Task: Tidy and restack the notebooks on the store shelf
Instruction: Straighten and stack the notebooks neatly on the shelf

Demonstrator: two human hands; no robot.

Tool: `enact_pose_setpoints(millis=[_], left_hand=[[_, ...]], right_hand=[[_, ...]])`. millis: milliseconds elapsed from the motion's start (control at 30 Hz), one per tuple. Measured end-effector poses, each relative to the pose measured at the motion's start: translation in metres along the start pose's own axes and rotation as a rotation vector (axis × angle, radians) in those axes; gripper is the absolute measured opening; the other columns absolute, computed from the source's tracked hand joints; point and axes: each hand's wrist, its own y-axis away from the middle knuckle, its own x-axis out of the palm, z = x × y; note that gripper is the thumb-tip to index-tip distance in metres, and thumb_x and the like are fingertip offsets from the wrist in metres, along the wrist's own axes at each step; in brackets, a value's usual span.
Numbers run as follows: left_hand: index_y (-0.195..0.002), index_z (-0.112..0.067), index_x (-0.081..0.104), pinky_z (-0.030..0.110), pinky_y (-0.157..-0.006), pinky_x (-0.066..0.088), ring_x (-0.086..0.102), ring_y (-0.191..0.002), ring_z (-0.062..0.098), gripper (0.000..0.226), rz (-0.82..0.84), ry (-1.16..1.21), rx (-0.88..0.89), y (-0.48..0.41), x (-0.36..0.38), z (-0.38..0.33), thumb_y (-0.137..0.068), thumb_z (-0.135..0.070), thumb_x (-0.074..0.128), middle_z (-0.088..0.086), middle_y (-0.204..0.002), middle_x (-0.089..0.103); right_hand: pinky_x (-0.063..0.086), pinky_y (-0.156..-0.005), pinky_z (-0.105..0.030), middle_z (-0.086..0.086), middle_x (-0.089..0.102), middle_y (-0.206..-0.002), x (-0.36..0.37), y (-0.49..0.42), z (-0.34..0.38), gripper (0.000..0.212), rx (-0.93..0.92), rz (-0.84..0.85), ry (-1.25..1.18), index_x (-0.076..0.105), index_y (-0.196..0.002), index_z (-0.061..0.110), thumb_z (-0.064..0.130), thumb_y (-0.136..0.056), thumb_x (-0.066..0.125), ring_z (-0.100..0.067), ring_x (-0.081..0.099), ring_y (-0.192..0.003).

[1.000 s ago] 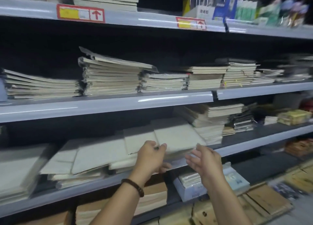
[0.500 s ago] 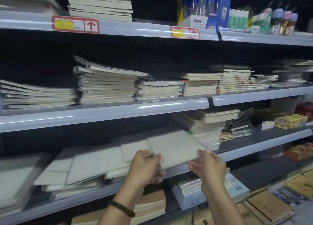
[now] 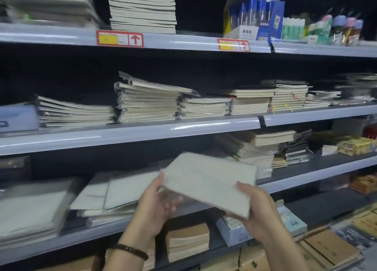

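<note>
Change: the pale grey notebook (image 3: 210, 181), which lay on the shelf pile half a second ago, is now lifted off it. It is in the air in front of the shelf rim, tilted with its near right corner lowest.
Left wrist: dark beaded bracelet (image 3: 130, 250).
Left hand (image 3: 157, 207): grips the notebook's left edge, thumb on top and fingers curled beneath.
Right hand (image 3: 261, 213): holds the near right corner, thumb over the cover and fingers under it.
Held item: blur hides whether it is one book or a thin pack.
Lower shelf: brown-covered notebook stack (image 3: 187, 242) below the left hand; pale blue box (image 3: 289, 223) just behind the right hand.
Notebook shelf (image 3: 306, 181): loose pile of pale notebooks (image 3: 114, 191), fanned untidily, left of the held one; leaning stack (image 3: 251, 148) to its right.
Middle shelf: row of cream-edged stacks (image 3: 146, 101), some in plastic wrap.
Top shelf: another notebook stack (image 3: 142, 7), blue glue carton (image 3: 255, 15), red-framed price tag (image 3: 120, 38) on the rim.
</note>
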Motion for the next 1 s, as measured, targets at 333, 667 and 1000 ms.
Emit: enact_pose_setpoints(millis=[333, 667, 1000], left_hand=[[-0.122, -0.005, 0.074, 0.029, -0.04, 0.058, 0.074, -0.073, 0.027, 0.048, 0.057, 0.035, -0.146, 0.042, -0.067, -0.027, -0.079, -0.025, 0.08, 0.012, -0.093, 0.079], [-0.137, -0.014, 0.059, 0.049, -0.074, 0.063, 0.073, -0.113, 0.038, 0.043, 0.075, 0.14, 0.135, 0.054, -0.066, -0.012, -0.097, 0.002, 0.06, 0.014, -0.128, 0.076], [-0.12, -0.005, 0.073, 0.034, -0.06, 0.063, 0.079, -0.086, 0.021, 0.024, -0.178, 0.034, 0.225, 0.061, -0.125, -0.032, -0.107, -0.008, 0.054, 0.015, -0.111, 0.081]], right_hand=[[0.052, -0.059, -0.037, -0.017, 0.078, -0.093, 0.027, 0.003, -0.009, 0.03, 0.156, 0.114, -0.021, 0.067, -0.117, 0.009, 0.03, -0.097, 0.064, -0.035, 0.07, -0.088], [0.063, -0.083, -0.052, -0.013, 0.078, -0.121, 0.092, 0.018, -0.08, 0.033, 0.002, 0.246, 0.003, 0.062, -0.134, 0.015, 0.02, -0.102, 0.064, -0.036, 0.075, -0.109], [0.058, -0.086, -0.051, -0.013, 0.081, -0.113, 0.121, 0.004, -0.085, 0.023, 0.051, 0.215, 0.096, 0.067, -0.124, 0.009, 0.013, -0.108, 0.051, -0.037, 0.072, -0.113]])
